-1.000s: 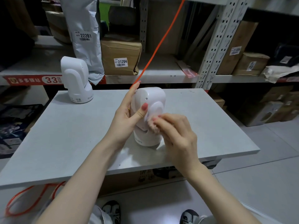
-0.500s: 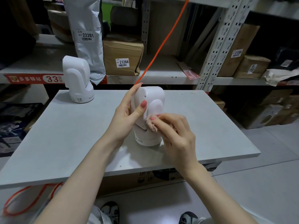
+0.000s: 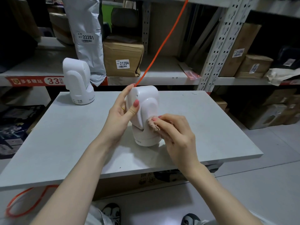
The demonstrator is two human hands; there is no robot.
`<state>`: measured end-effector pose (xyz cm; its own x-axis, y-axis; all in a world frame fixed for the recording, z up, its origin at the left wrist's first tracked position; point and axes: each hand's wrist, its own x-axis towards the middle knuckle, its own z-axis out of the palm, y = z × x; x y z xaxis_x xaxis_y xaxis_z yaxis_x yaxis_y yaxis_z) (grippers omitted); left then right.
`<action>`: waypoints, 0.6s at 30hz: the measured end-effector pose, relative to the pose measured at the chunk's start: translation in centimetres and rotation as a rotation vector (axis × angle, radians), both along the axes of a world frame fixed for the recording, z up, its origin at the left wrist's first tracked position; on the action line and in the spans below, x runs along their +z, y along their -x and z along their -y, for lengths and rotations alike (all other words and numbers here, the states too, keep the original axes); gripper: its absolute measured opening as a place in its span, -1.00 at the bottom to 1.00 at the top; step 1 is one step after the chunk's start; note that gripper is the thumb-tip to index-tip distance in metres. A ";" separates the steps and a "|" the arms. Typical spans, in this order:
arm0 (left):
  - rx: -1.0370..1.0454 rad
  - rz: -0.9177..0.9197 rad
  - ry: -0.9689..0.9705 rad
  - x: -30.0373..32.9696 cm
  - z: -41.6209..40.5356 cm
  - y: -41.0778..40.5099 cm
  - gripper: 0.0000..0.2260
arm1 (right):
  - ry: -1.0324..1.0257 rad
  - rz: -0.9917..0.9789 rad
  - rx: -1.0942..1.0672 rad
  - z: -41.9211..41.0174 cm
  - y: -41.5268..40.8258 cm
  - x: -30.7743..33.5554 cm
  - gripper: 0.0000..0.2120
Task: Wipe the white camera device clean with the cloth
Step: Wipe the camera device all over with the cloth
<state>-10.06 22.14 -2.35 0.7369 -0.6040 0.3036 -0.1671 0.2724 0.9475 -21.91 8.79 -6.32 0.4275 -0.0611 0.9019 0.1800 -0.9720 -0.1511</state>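
A white camera device (image 3: 145, 103) stands upright on the grey table (image 3: 65, 135), near its middle. My left hand (image 3: 121, 114) holds the device's head from the left, thumb on its front and fingers behind it. My right hand (image 3: 175, 135) pinches a small pinkish cloth (image 3: 153, 124) and presses it against the lower right side of the head, just above the round base. Most of the cloth is hidden under my fingers.
A second white camera device (image 3: 78, 82) stands at the table's far left corner. Behind the table, metal shelves hold a grey mail bag (image 3: 86, 38) and cardboard boxes (image 3: 123, 57). An orange cable (image 3: 162, 43) runs diagonally down behind the held device.
My right hand has slid the cloth down and to the right along the device's side. The left hand keeps its hold on the head.
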 end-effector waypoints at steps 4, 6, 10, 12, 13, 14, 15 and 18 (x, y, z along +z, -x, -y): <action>-0.046 -0.009 -0.004 -0.1 -0.6 -0.3 -0.55 | -0.018 0.037 0.001 0.0 -0.1 1.1 -0.78; -0.083 0.018 -0.008 -0.2 -0.4 0.3 -0.53 | -0.086 0.079 0.021 0.1 -0.2 2.0 -0.73; -0.098 0.034 -0.012 -0.3 0.2 0.5 -0.54 | -0.154 0.087 0.015 0.3 -0.3 2.1 -0.70; -0.084 0.019 0.001 -0.3 0.4 0.2 -0.57 | -0.167 0.062 0.034 0.4 -0.2 1.3 -0.71; -0.063 0.000 0.009 -0.4 0.5 -0.1 -0.59 | -0.170 0.037 0.042 0.3 -0.1 0.8 -0.72; -0.041 -0.021 0.018 -0.4 0.6 -0.2 -0.59 | -0.170 0.010 0.046 0.2 -0.1 0.3 -0.74; -0.023 -0.036 0.030 -0.4 0.6 -0.3 -0.58 | -0.173 -0.014 0.046 0.0 -0.1 -0.1 -0.75; 0.034 0.054 0.004 -0.5 0.5 0.0 -0.48 | -0.197 -0.023 0.045 -0.3 -0.5 0.3 -0.73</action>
